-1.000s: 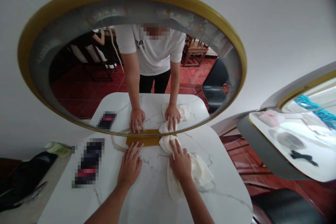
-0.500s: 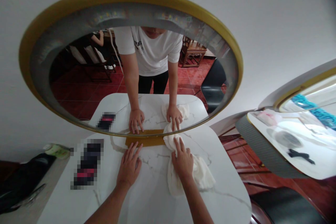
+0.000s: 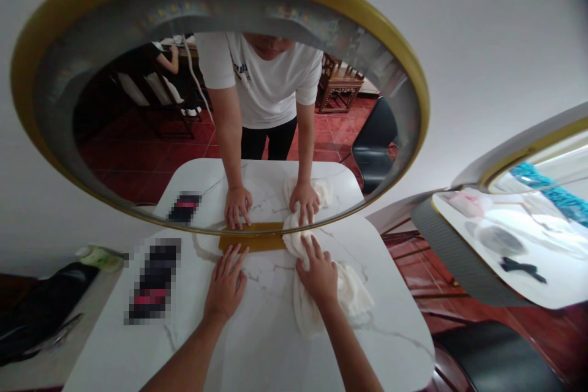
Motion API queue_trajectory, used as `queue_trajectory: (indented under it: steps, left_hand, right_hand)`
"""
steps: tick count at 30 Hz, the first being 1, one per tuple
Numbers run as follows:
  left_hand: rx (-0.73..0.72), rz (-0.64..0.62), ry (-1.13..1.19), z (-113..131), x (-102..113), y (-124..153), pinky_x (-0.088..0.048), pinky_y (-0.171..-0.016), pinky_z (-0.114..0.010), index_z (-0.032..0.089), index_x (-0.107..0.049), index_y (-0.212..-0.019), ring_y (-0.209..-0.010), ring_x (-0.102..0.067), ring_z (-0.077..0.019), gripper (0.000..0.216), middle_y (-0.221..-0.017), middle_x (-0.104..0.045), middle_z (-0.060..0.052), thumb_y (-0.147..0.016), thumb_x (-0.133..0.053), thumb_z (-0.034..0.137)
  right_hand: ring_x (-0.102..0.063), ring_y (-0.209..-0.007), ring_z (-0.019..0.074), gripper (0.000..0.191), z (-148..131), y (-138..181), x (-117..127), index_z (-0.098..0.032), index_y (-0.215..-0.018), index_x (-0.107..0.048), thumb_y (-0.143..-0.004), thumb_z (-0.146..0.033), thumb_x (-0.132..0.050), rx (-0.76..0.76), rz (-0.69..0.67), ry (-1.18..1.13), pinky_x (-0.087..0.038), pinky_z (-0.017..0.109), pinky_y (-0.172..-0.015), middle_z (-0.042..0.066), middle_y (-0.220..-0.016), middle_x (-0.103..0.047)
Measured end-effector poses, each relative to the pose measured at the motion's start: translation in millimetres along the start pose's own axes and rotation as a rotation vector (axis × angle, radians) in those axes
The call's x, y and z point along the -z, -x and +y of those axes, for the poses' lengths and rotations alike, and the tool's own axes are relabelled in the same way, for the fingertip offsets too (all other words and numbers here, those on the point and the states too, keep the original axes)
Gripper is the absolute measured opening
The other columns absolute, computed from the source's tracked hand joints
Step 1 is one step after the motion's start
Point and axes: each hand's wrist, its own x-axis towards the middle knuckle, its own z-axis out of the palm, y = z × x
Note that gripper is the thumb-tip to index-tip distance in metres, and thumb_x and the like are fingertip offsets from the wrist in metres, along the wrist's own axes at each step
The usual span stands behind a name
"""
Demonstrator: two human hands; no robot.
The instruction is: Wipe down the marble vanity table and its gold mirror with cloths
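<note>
My left hand (image 3: 226, 282) lies flat on the white marble table (image 3: 257, 349), fingers spread, just in front of the mirror's gold base (image 3: 250, 241). My right hand (image 3: 318, 272) presses flat on a white cloth (image 3: 351, 294), fingers stretched out toward the bottom rim of the large round gold-framed mirror (image 3: 220, 98). The cloth's front end is bunched against the mirror's lower edge. The mirror reflects my arms, both hands and the cloth.
A blurred dark object (image 3: 154, 282) lies on the table to the left. A black bag (image 3: 37, 312) and a green-capped item (image 3: 101, 257) sit at far left. A second mirror (image 3: 514, 239) leans at the right, above a dark chair seat (image 3: 496, 361) and red floor tiles.
My right hand and the cloth have shifted slightly along the mirror's lower edge. The view has moved closer to the mirror. My left hand stays flat in place.
</note>
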Motion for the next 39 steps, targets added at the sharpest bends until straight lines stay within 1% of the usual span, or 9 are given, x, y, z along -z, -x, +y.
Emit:
queue_trajectory:
  steps: [5,10,15,20,24,28,31,34,39]
  left_hand:
    - [0.001,0.013,0.001,1.4,-0.2,-0.2,-0.028,-0.110,-0.046,0.026,-0.028,-0.143,-0.138,-0.024,-0.0248,0.060,-0.148,-0.032,-0.004,-0.085,-0.042,0.017]
    - [0.012,0.009,0.003,2.0,-0.2,0.0,-0.027,-0.110,-0.046,0.027,-0.028,-0.143,-0.138,-0.023,-0.0250,0.060,-0.148,-0.030,-0.004,-0.085,-0.042,0.018]
    - [0.027,0.015,0.031,3.3,1.8,-1.2,-0.027,-0.110,-0.045,0.028,-0.031,-0.142,-0.138,-0.024,-0.0248,0.060,-0.148,-0.031,-0.002,-0.084,-0.043,0.018]
    - [0.033,-0.002,0.034,3.4,3.1,-1.8,-0.026,-0.110,-0.045,0.028,-0.031,-0.142,-0.138,-0.024,-0.0247,0.059,-0.148,-0.031,-0.002,-0.084,-0.042,0.019]
    - [0.030,-0.014,0.025,3.6,3.6,-1.7,-0.025,-0.111,-0.045,0.027,-0.030,-0.143,-0.138,-0.024,-0.0245,0.059,-0.148,-0.031,-0.003,-0.085,-0.042,0.019]
    - [0.035,-0.017,0.019,4.2,3.7,-1.4,-0.025,-0.111,-0.045,0.027,-0.030,-0.143,-0.138,-0.023,-0.0242,0.059,-0.149,-0.029,-0.002,-0.085,-0.041,0.018]
    - [0.038,-0.012,0.011,4.3,3.2,-1.1,-0.026,-0.110,-0.045,0.028,-0.030,-0.142,-0.138,-0.022,-0.0248,0.060,-0.149,-0.029,-0.002,-0.085,-0.042,0.018]
    - [0.038,-0.008,0.016,4.5,3.2,-1.1,-0.026,-0.110,-0.045,0.027,-0.030,-0.142,-0.138,-0.023,-0.0250,0.060,-0.149,-0.029,-0.002,-0.084,-0.042,0.018]
    - [0.040,-0.006,0.021,4.7,2.4,-0.9,-0.025,-0.110,-0.046,0.028,-0.031,-0.142,-0.138,-0.023,-0.0250,0.059,-0.149,-0.029,-0.002,-0.084,-0.042,0.018]
  right_hand:
    - [-0.047,-0.104,0.0248,0.059,4.0,-7.9,2.9,-0.041,-0.145,-0.011,-0.091,-0.039,-0.035,-0.074,-0.015,0.045,-0.041,0.036,-0.077,-0.006,-0.152,-0.018]
    - [-0.048,-0.103,0.0246,0.058,-10.2,2.2,3.5,-0.039,-0.145,-0.013,-0.092,-0.039,-0.036,0.010,0.000,0.054,-0.041,0.037,-0.078,-0.006,-0.152,-0.016]
    - [-0.047,-0.105,0.0240,0.056,-22.5,15.7,1.6,-0.040,-0.144,-0.015,-0.093,-0.039,-0.037,0.092,-0.018,0.053,-0.039,0.037,-0.083,-0.004,-0.153,-0.014]
    - [-0.047,-0.105,0.0230,0.053,-13.6,8.9,0.3,-0.043,-0.144,-0.013,-0.095,-0.038,-0.032,0.108,-0.030,0.043,-0.040,0.035,-0.080,-0.007,-0.153,-0.014]
    - [-0.046,-0.106,0.0235,0.053,-1.6,-6.9,3.2,-0.042,-0.144,-0.009,-0.095,-0.039,-0.030,0.037,-0.032,0.027,-0.041,0.035,-0.078,-0.006,-0.152,-0.017]
    - [-0.046,-0.107,0.0240,0.052,0.8,-15.1,5.7,-0.040,-0.145,-0.009,-0.096,-0.039,-0.028,-0.007,-0.036,0.023,-0.041,0.036,-0.079,-0.004,-0.152,-0.019]
    - [-0.046,-0.108,0.0241,0.052,-3.5,-8.4,4.8,-0.039,-0.145,-0.011,-0.096,-0.038,-0.029,0.009,-0.045,0.034,-0.040,0.036,-0.080,-0.003,-0.152,-0.018]
    - [-0.046,-0.108,0.0241,0.053,-8.0,5.9,2.2,-0.040,-0.145,-0.012,-0.096,-0.038,-0.030,0.055,-0.044,0.042,-0.040,0.036,-0.080,-0.004,-0.152,-0.017]
    - [-0.046,-0.107,0.0230,0.055,-10.5,22.9,-0.7,-0.041,-0.145,-0.010,-0.095,-0.035,-0.032,0.097,-0.044,0.038,-0.039,0.036,-0.082,-0.005,-0.153,-0.014]
